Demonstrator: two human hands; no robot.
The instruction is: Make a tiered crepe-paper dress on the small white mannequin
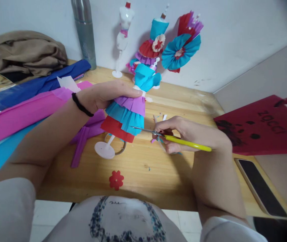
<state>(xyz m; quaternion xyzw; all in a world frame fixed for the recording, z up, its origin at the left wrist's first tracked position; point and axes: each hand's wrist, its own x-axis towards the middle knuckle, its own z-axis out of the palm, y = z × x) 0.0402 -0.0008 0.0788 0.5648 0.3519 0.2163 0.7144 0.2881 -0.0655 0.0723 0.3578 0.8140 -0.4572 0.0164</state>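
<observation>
My left hand (105, 94) is closed round the waist of a small white mannequin (129, 111) dressed in crepe paper: blue top, then purple, blue and red ruffled skirt layers. The doll is tilted, its round base (104, 150) low over the wooden table (153, 168). My right hand (183, 132) grips yellow-handled scissors (170, 137). Their metal blades point left and touch the lower blue ruffle.
Folded blue, pink and turquoise crepe sheets (19, 111) lie at left, with a brown cloth (25, 52) and a steel bottle (84, 32) behind. Three more mannequins (156, 40) stand by the wall. A red paper flower (116, 179), a phone (260, 186) and a red bag (261, 126) lie nearby.
</observation>
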